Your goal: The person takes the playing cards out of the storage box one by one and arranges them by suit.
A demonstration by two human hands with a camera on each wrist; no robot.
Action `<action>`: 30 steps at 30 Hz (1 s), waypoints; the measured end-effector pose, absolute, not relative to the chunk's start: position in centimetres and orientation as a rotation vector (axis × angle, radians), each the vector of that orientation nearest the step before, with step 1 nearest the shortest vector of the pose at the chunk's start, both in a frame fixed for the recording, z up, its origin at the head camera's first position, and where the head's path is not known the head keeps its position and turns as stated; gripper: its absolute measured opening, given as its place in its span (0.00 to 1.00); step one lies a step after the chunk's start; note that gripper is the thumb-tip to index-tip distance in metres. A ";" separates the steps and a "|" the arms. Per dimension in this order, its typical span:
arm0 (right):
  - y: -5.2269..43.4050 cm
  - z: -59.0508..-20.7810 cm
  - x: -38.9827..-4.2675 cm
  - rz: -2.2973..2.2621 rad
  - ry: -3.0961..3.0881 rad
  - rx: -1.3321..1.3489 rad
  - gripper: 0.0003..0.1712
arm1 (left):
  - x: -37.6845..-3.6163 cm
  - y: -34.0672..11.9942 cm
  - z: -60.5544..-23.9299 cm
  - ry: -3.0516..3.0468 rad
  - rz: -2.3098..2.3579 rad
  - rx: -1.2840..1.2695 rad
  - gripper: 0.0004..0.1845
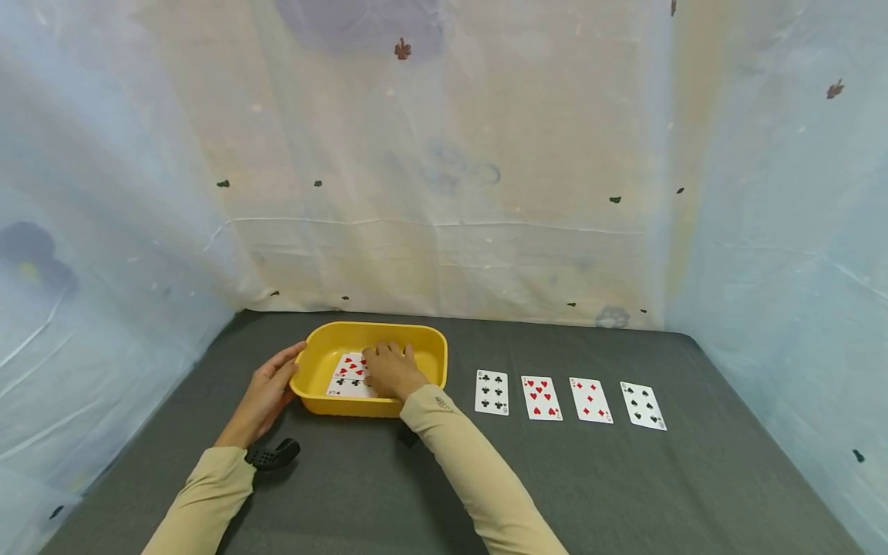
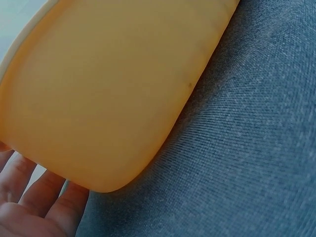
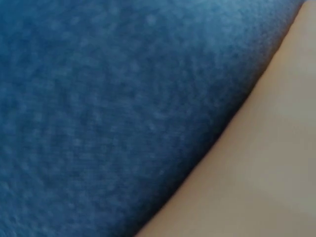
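A yellow plastic tub (image 1: 378, 406) stands on the dark cloth. My left hand (image 1: 262, 397) rests against its left end, fingers extended along the outer wall near the rim. In the left wrist view, the fingers (image 2: 66, 210) touch the end of the tub (image 2: 113, 103). My right hand (image 1: 394, 371) reaches inside, fingers bent down over the playing cards. A hearts card (image 1: 349, 364) and a black-suited card (image 1: 347, 387) show to the left of that hand. Its palm side is hidden, so whether it pinches a card is unclear. Only cloth and a blurred pale surface fill the right wrist view.
Right of the tub, several face-up cards lie in a spaced row: a clubs card (image 1: 492, 393), a hearts card (image 1: 541, 398), a diamonds card (image 1: 591, 401) and a spades card (image 1: 643, 406). Patterned curtains (image 1: 444, 262) hang behind and at both sides of the dark tabletop (image 1: 624, 493).
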State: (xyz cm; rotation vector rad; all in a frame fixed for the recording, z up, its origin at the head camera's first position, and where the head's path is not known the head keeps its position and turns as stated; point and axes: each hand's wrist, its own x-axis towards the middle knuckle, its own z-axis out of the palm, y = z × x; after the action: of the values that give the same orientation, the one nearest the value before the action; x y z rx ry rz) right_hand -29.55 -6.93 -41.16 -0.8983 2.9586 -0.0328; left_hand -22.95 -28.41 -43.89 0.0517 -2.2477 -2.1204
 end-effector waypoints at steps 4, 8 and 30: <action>-7.0 -41.1 -29.6 -0.003 2.976 -0.899 0.29 | -22.9 -28.4 -43.9 -2.240 -2.132 0.038 0.27; -7.0 -41.1 -29.6 0.076 3.007 -0.926 0.30 | -22.9 -28.4 -43.9 -2.234 -2.135 0.031 0.27; -7.1 -40.7 -29.9 0.317 3.198 -1.064 0.32 | -22.9 -28.3 -43.8 -2.240 -2.131 0.041 0.27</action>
State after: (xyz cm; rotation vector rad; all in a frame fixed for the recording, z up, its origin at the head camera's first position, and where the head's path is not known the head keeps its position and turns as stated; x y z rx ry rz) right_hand -29.93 -7.11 -40.71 -1.0639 3.1984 0.3167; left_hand -22.92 -28.33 -43.82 0.0407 -2.2395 -2.1310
